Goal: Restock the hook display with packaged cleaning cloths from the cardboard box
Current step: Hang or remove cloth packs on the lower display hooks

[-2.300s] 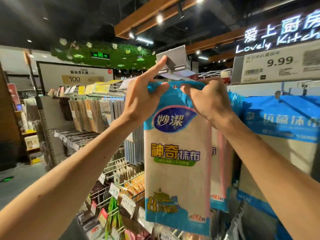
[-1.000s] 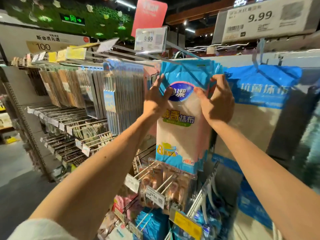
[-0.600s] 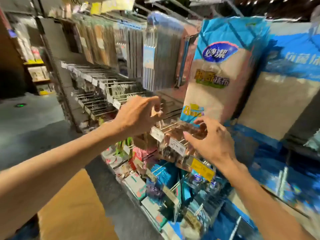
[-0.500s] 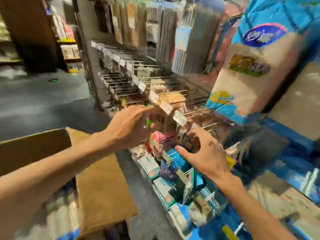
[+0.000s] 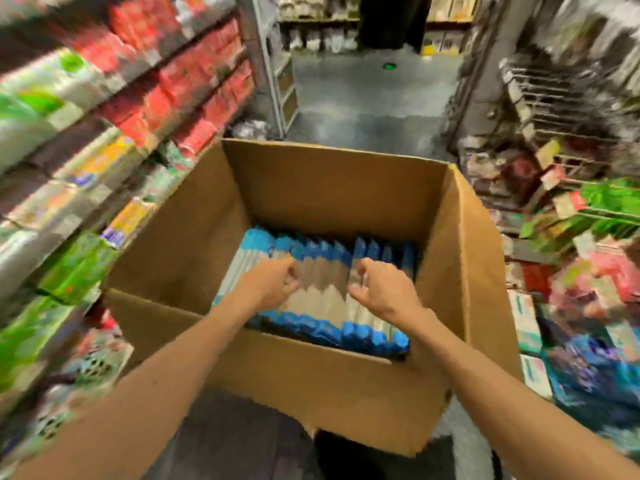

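An open cardboard box [image 5: 332, 188] stands in the aisle below the camera. The packaged cleaning cloths [image 5: 322, 303] are packed on edge in 1 tight row along its bottom, blue ends and pale middles showing.

Both hands reach into the box. The left hand [image 5: 268, 287] and the right hand [image 5: 379, 292] rest on the tops of the packs, near each other. The fingers [image 5: 291, 275] of both hands curl down against the packs, but the blur hides whether they pinch a pack or only touch it.

Stocked shelves [image 5: 138, 81] run along the left. Blurred racks of hooks [image 5: 571, 109] stand to the right, and the grey floor [image 5: 374, 98] lies beyond.
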Available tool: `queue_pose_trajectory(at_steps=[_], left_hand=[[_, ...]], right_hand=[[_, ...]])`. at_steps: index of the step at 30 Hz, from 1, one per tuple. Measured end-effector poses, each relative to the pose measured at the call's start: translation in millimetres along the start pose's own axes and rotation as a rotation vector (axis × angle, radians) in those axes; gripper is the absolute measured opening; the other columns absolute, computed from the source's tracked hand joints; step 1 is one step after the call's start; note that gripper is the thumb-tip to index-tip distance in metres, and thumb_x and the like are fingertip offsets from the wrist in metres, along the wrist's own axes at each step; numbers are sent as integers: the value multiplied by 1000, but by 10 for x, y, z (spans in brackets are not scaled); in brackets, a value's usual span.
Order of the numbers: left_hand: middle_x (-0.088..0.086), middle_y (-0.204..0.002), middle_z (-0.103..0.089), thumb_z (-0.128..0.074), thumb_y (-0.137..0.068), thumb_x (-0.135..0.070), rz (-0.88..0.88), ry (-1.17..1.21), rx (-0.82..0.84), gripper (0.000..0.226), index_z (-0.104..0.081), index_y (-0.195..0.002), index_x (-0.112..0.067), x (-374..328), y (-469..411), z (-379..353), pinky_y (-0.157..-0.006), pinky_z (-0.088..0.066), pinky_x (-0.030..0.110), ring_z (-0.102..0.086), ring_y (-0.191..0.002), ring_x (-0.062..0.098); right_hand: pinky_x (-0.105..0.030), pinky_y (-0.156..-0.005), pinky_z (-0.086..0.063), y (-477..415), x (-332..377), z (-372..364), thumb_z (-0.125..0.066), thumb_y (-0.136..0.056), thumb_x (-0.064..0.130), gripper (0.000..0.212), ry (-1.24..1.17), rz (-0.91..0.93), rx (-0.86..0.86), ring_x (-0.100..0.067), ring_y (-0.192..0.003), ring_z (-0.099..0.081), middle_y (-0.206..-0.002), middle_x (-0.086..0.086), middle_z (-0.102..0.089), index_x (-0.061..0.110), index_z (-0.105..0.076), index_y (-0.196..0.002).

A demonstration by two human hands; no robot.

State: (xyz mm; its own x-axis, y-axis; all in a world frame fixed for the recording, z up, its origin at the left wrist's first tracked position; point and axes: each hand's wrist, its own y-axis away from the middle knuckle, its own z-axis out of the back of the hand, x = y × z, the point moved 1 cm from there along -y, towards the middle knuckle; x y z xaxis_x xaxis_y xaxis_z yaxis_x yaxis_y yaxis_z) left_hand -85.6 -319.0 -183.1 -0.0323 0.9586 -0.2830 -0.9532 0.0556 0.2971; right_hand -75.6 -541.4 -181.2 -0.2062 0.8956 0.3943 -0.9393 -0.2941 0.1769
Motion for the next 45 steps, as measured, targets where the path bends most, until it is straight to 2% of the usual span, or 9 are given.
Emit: queue_pose_trajectory(at_steps=[6,10,14,18,24,32,39,42,45], left_hand=[[6,-123,-65,-58,-96,-35,217,42,209,35,-56,-127,-19,1107,-721,-223,-83,-44,33,-60,-110,25],[12,-139,-52,-56,-99,-32,325,27,316,45,-46,-140,-17,1704,-1196,-379,-96,-43,37,-52,-124,30],[13,-144,-50,-55,-98,-28,454,106,302,53,-40,-147,-19,2205,-1565,-566,-99,-43,38,-51,-127,33],[8,-131,-63,-57,-94,-28,558,226,287,44,-54,-137,-19,2564,-1848,-828,-98,-49,38,-59,-117,30],[14,-106,-72,-64,-93,-20,590,388,208,21,-73,-106,-7,2751,-2159,-1261,-89,-53,35,-66,-102,29],[3,-96,-62,-66,-91,-42,480,192,200,29,-64,-98,-14,2812,-2390,-1560,-69,-51,35,-61,-87,22],[2,-85,-59,-60,-97,-25,576,376,163,26,-53,-73,-18,2735,-2317,-1566,-59,-39,23,-54,-74,15],[4,-104,-50,-59,-94,-20,496,382,110,22,-56,-73,-16,2605,-2178,-1423,-77,-51,37,-53,-89,23],[2,-100,-48,-54,-95,-16,436,561,62,30,-42,-68,-22,2450,-2040,-1159,-71,-44,36,-48,-78,22]], right_hand=[[-35,-76,-48,-1147,317,-861,-62,-90,38,32,-45,-73,228,-28,-101,-61,-111,-9,-66,14,-56,-111],[-37,-85,-49,-1735,476,-1465,-65,-91,39,43,-133,-200,315,-32,-110,-61,-120,-11,-64,13,-55,-125],[-35,-87,-49,-2258,676,-2068,-66,-91,34,39,-244,-271,440,-29,-107,-63,-112,-11,-68,8,-62,-120],[-29,-74,-44,-2659,863,-2586,-65,-93,21,14,-428,-366,471,-24,-93,-63,-104,-12,-69,9,-65,-100],[-37,-82,-54,-2986,983,-3128,-60,-96,28,23,-430,-461,445,-27,-95,-65,-101,-10,-67,7,-68,-102],[-22,-53,-43,-3013,1032,-3510,-55,-99,35,25,-275,-627,422,-11,-63,-57,-68,4,-53,18,-54,-81],[-38,-77,-59,-2986,1004,-3302,-46,-103,27,15,-183,-497,552,-21,-81,-65,-91,-6,-64,17,-57,-99],[-40,-91,-53,-2808,950,-3050,-51,-100,33,20,-353,-521,502,-22,-93,-62,-105,-9,-60,19,-55,-87],[-32,-95,-39,-2604,972,-2692,-56,-99,29,22,-579,-477,455,-17,-104,-51,-110,-4,-52,13,-57,-84]])
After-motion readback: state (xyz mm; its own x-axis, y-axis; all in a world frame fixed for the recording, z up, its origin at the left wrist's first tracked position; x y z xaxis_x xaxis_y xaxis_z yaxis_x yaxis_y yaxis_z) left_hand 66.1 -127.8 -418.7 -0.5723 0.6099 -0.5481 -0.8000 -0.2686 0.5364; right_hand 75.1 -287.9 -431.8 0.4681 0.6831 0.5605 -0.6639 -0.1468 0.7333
